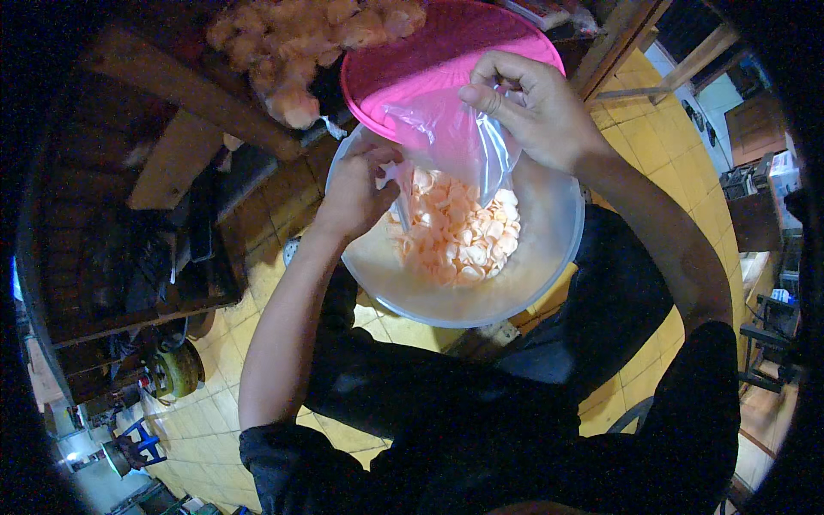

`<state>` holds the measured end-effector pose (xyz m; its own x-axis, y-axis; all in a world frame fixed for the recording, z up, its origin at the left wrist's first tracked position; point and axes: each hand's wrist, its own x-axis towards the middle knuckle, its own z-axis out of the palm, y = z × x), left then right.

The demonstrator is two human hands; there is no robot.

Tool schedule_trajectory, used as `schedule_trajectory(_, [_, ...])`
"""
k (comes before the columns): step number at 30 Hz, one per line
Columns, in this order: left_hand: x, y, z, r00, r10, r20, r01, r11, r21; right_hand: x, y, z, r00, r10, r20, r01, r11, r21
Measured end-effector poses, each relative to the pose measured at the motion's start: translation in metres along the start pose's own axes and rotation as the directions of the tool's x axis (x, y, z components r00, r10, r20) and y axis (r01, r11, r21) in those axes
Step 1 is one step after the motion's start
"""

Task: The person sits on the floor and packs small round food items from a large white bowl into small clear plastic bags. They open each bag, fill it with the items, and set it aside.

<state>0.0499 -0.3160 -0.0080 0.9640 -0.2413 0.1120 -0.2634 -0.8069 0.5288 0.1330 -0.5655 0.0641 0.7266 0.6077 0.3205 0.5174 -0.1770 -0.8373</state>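
A clear plastic bag (pixel 444 129) hangs between my hands, over a translucent plastic tub (pixel 547 257). High at the bag's upper right edge, my right hand (pixel 537 112) pinches the film between thumb and fingers. My left hand (pixel 357 193) is lower, inside the tub's left rim, its fingers curled on the bag's left side; their tips are partly hidden. Thin, pale orange round chips, probably raw crackers (pixel 479 248), lie heaped in the tub. Some show through the film, and I cannot tell whether any are inside the bag.
Beyond the tub is a bright pink plastic basin (pixel 450 38). A bulky bag of orange-brown pieces (pixel 302 51) sits at its left. Wooden furniture (pixel 193 96) stands on the left, with a green gas cylinder (pixel 174 370) under it. Yellow tiles (pixel 656 141) cover the floor.
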Motion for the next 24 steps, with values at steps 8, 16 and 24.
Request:
schedule_trajectory(8, [-0.006, 0.041, -0.015, 0.942, 0.185, -0.279, -0.273, 0.908, -0.318, -0.008, -0.004, -0.002, 0.923, 0.125, 0.363, -0.233, 0.934, 0.271])
schedule_trajectory(16, [-0.019, 0.041, -0.040, 0.963, -0.224, 0.150, 0.269, 0.803, -0.532, -0.008, 0.015, -0.002, 0.948, 0.131, 0.291, -0.144, 0.989, 0.023])
schedule_trajectory(24, [-0.029, 0.013, -0.047, 0.970, -0.233, -0.067, 0.214, 0.952, -0.220, -0.010, 0.023, 0.002, 0.898, 0.346, 0.271, -0.332, 0.938, -0.097])
